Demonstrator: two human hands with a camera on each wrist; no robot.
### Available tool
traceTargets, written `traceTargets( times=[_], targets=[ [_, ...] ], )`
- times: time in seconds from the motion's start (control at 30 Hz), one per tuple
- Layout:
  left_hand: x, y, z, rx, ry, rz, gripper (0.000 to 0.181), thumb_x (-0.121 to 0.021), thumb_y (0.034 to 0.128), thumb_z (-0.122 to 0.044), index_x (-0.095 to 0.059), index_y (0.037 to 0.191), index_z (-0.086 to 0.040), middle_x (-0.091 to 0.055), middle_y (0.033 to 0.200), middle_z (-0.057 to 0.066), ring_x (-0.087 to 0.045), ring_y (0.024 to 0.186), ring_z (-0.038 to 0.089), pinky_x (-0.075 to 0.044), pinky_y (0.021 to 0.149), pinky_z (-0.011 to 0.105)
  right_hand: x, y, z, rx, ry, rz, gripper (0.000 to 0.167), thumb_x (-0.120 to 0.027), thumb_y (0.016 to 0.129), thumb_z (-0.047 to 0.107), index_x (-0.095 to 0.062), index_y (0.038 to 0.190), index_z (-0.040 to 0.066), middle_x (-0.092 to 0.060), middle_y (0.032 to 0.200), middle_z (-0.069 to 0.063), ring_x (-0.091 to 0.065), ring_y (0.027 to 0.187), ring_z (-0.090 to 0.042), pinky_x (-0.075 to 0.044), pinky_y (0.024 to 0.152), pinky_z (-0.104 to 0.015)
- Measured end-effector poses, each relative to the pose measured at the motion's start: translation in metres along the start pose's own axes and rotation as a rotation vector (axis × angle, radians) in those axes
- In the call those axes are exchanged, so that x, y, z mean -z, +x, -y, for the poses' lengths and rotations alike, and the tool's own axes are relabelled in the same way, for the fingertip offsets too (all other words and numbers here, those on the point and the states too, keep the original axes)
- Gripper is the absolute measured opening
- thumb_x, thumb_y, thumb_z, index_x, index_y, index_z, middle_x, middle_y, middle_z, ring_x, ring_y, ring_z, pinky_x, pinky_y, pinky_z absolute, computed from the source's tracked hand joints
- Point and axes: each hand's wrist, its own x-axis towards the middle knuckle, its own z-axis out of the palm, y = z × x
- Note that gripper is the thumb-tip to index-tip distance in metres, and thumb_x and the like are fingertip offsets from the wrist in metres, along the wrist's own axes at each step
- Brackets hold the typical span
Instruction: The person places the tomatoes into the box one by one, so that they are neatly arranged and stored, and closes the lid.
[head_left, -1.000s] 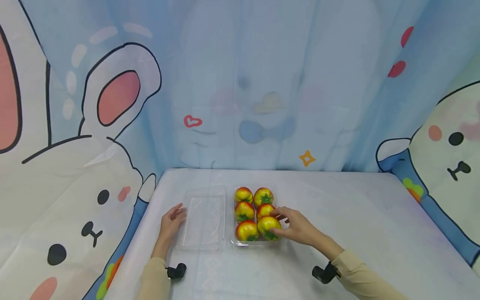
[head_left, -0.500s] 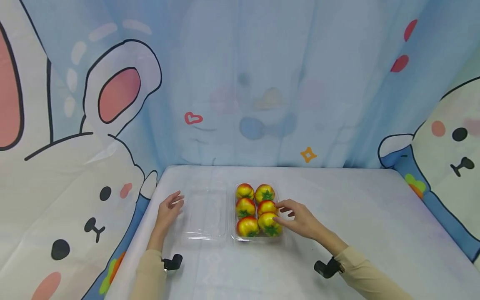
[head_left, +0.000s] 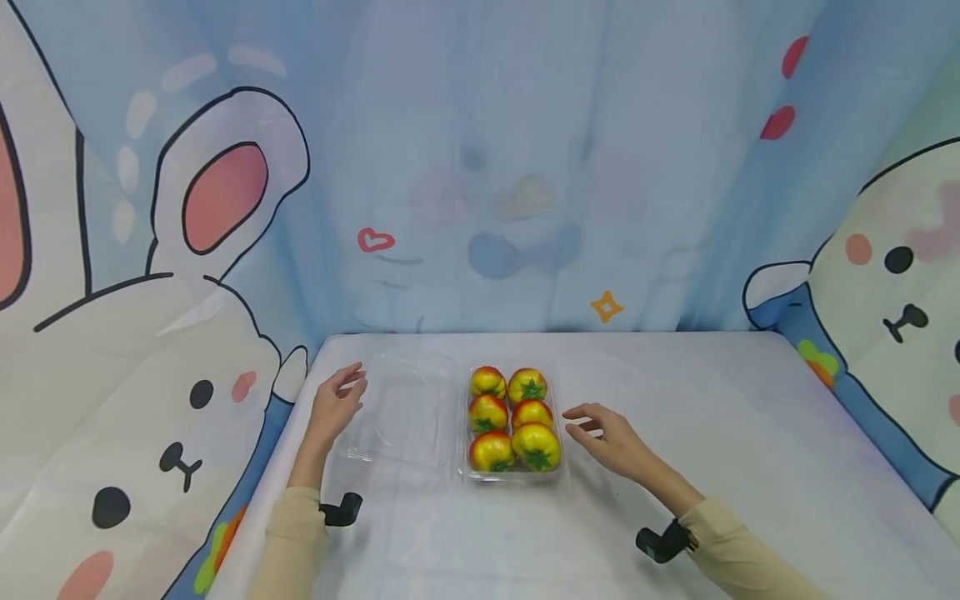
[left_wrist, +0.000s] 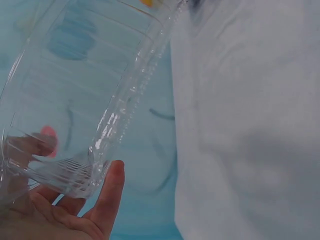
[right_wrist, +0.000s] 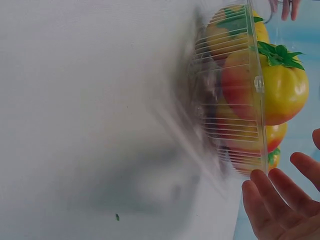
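A clear plastic box (head_left: 480, 476) holds several yellow-and-red fruits (head_left: 536, 447) with green leafy tops, in two columns. To its left is its clear lid (head_left: 397, 408), tilted up off the table on its left side; whether it is joined to the box I cannot tell. My left hand (head_left: 336, 407) is at the lid's left edge, and in the left wrist view its fingers (left_wrist: 107, 200) lie around a corner of the lid. Right of the box, my right hand (head_left: 611, 440) is apart from the fruits, fingers loosely bent and holding nothing.
The box and lid stand on a white-covered table (head_left: 675, 400). Behind it hangs a blue curtain (head_left: 525, 167) with cartoon prints. A tiny green scrap (right_wrist: 117, 217) lies on the cloth in the right wrist view.
My right hand has let go of the nearest right fruit and drawn off to the right. The lid's left side has risen with my left hand, which moved slightly away from me.
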Motion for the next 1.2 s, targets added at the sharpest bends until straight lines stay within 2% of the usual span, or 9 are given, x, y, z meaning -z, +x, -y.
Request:
traceTargets(
  times=[0.2,0.43,0.8,1.07,1.1,1.2],
  targets=[
    [0.001,0.002,-0.012,-0.034,0.032,0.012,0.045,-0.054,0.1014,-0.018,-0.048,0.144,-0.005,-0.054,0.138,0.019,-0.056,0.120,0.034,-0.052,0.094,0.045,-0.004,-0.002,-0.003,-0.043,0.039,0.010,0.025,-0.062,0.097,0.016,-0.066,0.115,0.000,-0.066,0.116,-0.017,-0.068,0.093,-0.031,-0.058,0.077,-0.041],
    [0.000,0.001,-0.023,-0.054,0.084,-0.007,0.045,-0.054,0.1010,-0.019,-0.049,0.143,-0.004,-0.055,0.137,0.019,-0.058,0.117,0.035,-0.054,0.091,0.045,-0.008,-0.004,-0.005,-0.084,0.069,-0.004,0.023,-0.063,0.096,0.016,-0.067,0.115,0.003,-0.066,0.117,-0.015,-0.067,0.093,-0.029,-0.058,0.076,-0.039],
    [-0.003,-0.001,-0.034,-0.077,0.091,-0.009,0.044,-0.053,0.1017,-0.018,-0.049,0.143,-0.004,-0.056,0.136,0.019,-0.057,0.118,0.035,-0.053,0.092,0.047,-0.010,-0.004,-0.010,-0.044,0.083,-0.031,0.021,-0.066,0.094,0.008,-0.066,0.113,0.000,-0.066,0.114,-0.019,-0.069,0.091,-0.031,-0.059,0.074,-0.037],
    [-0.002,-0.006,-0.039,-0.131,0.057,-0.016,0.042,-0.052,0.1027,-0.017,-0.050,0.142,-0.003,-0.057,0.135,0.019,-0.056,0.118,0.034,-0.052,0.094,0.044,-0.012,-0.005,-0.011,-0.026,0.130,-0.043,0.026,-0.070,0.088,0.000,-0.065,0.113,-0.003,-0.065,0.114,-0.022,-0.070,0.089,-0.032,-0.059,0.072,-0.035],
    [-0.002,-0.007,-0.042,-0.134,0.048,-0.017,0.042,-0.051,0.1030,-0.016,-0.050,0.142,-0.003,-0.057,0.135,0.019,-0.055,0.118,0.034,-0.052,0.095,0.044,-0.012,-0.005,-0.011,-0.024,0.135,-0.045,0.026,-0.070,0.087,-0.001,-0.065,0.113,-0.004,-0.064,0.114,-0.023,-0.070,0.089,-0.032,-0.059,0.072,-0.034],
    [-0.003,-0.019,-0.062,-0.147,0.036,-0.021,0.040,-0.049,0.1030,-0.011,-0.049,0.141,0.002,-0.057,0.134,0.023,-0.055,0.119,0.035,-0.052,0.095,0.038,-0.014,-0.005,-0.011,-0.033,0.147,-0.052,0.027,-0.071,0.086,-0.003,-0.065,0.113,-0.004,-0.064,0.114,-0.023,-0.070,0.088,-0.030,-0.059,0.072,-0.033]
  ],
)
